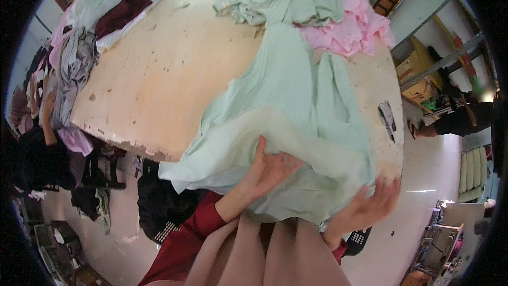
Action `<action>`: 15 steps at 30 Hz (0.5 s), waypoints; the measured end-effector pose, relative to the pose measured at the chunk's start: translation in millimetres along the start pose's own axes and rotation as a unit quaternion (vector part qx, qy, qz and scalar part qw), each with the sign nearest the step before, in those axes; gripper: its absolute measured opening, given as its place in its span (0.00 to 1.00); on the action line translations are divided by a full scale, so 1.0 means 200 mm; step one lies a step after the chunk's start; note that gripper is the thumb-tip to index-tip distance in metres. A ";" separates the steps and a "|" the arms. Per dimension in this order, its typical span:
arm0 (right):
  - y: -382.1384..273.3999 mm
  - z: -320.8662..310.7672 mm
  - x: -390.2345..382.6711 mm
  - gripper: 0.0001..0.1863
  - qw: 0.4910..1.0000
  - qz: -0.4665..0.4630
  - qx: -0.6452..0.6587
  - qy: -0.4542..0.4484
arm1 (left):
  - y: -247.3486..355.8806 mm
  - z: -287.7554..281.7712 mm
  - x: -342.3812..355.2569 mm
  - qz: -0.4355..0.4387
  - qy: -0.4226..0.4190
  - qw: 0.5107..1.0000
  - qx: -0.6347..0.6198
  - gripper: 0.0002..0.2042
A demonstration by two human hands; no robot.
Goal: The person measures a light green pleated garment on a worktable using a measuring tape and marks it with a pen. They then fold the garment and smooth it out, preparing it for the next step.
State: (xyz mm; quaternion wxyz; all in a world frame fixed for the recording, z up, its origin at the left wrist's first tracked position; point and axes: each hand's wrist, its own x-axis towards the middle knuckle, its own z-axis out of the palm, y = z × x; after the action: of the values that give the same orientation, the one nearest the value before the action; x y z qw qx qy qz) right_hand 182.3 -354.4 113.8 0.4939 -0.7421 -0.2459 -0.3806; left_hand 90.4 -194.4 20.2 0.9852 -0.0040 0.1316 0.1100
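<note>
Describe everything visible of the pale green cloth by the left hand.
The pale green cloth looks thin and soft, with lengthwise creases and a paler band near its near edge. It lies spread on the worn table, narrowing toward a heap of similar fabric; any join is unclear. Its near edge overhangs the table. The left hand touches it; the right hand is blurred at its right side, contact uncertain.

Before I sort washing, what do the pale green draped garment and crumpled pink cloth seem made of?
Pale green draped garment: thin, matte fabric, perhaps cotton, from its fine creases.
Crumpled pink cloth: light, matte fabric, from its soft bunching; fibre unclear.
</note>
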 end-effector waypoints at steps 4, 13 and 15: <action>-0.01 0.30 -0.21 0.17 0.951 -0.034 0.080 -0.298 | 0.09 0.07 0.01 0.197 -0.022 0.963 0.182 0.34; 0.27 0.37 -0.45 0.17 0.853 0.184 0.062 -0.484 | 0.23 0.15 -0.16 0.187 -0.034 0.932 0.310 0.34; 0.31 0.28 -0.47 0.17 0.842 0.228 0.073 -0.484 | 0.26 0.19 -0.12 0.177 -0.034 0.928 0.326 0.34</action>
State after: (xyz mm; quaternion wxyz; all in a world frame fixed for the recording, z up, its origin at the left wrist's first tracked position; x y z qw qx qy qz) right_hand 192.0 -325.6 -8.7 0.4382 -0.8288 -0.3041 0.1693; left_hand 65.9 -147.0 64.1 0.9003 0.3449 0.1253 0.2341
